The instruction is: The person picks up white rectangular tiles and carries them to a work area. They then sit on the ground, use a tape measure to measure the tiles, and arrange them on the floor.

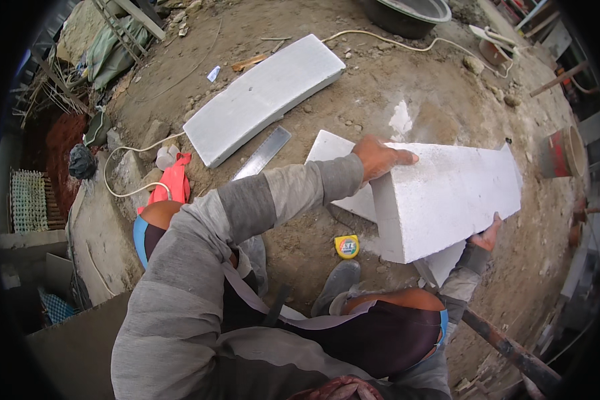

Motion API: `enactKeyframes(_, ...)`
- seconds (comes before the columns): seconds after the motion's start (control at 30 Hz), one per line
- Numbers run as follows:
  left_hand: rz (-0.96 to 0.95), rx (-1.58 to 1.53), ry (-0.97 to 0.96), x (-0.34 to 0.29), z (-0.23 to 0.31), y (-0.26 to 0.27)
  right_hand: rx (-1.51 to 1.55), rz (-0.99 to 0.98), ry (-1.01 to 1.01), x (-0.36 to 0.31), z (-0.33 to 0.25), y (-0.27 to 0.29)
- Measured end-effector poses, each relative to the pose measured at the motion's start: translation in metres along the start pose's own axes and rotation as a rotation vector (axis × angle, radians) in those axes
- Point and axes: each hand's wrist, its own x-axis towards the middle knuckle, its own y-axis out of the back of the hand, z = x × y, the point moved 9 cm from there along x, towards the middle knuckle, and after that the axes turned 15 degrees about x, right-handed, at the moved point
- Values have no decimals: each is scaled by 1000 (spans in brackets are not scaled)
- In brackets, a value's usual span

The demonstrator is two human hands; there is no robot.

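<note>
A large white lightweight concrete block (447, 200) is tilted up on its edge in front of me, right of the middle. My left hand (381, 159) grips its upper left corner, with fingers over the top edge. Low on its right side, my right hand (489, 235) holds the lower edge; part of those fingers is hidden by the block. Beneath it lies another white block (331, 148), mostly covered. On the ground near my shoes sits a yellow tape measure (347, 247).
Another long white block (267, 99) lies at the upper left, with a flat metal ruler (263, 153) beside it. A pale cable (407, 45) runs over the dirt. A black tub (407, 17) stands far off, a bucket (561, 153) at right. Red cloth (175, 179) lies left.
</note>
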Motion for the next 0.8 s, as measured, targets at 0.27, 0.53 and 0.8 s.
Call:
enactKeyframes(0.27, -19, -157, 34, -53, -7, 129, -37, -172, -193, -24, 93, -132)
enactKeyframes(0.53, 348, -532, 0, -118, -90, 244, -321, -318, -483, -9, 264, -242)
enactKeyframes(0.8, 640, -571, -61, -196, -162, 329, -411, -469, -733, -41, 431, -289)
